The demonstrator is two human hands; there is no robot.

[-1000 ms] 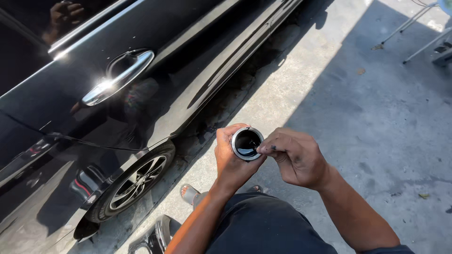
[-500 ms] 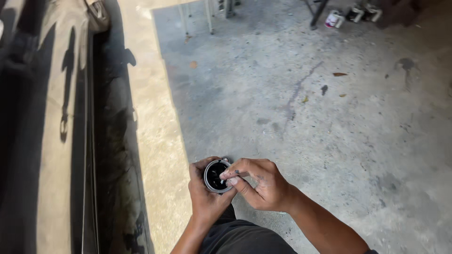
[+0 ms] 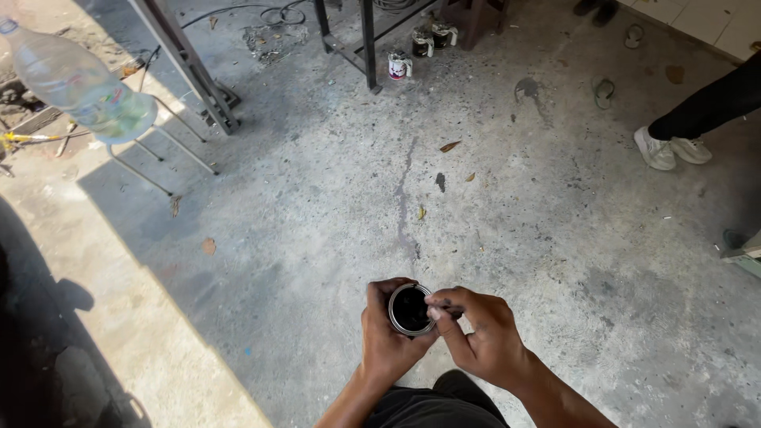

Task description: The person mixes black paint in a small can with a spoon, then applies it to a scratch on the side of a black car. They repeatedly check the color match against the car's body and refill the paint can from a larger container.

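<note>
Tin (image 3: 410, 309), small and round with a metal rim, sits upright in my left hand (image 3: 386, 341), its open mouth turned up toward me and a dark inside showing. That grip is closed round the wall of the tin, fingers wrapped from the left and the thumb side tucked behind, so the tin hangs in the air above the concrete floor (image 3: 507, 238), just ahead of my lap.

Moving right, my right hand (image 3: 483, 345) lies touching the tin's right rim. Its fingertips (image 3: 435, 311) are pinched together over the mouth, and something thin and dark seems to lie between them, though it is too small for me to say what. So that grip is nearly shut, on the rim or on a slim thing at the rim; I cannot tell which.

What counts here: the tin's mouth lies just left of my right fingertips, its axis running straight up, and the right hand is the free one at the opening while the left only carries.

Far left, a clear plastic bottle (image 3: 79, 83) lies by a thin metal frame. Farther off stand small cans (image 3: 399, 65), and at the far right another person's white shoes (image 3: 670, 148).
</note>
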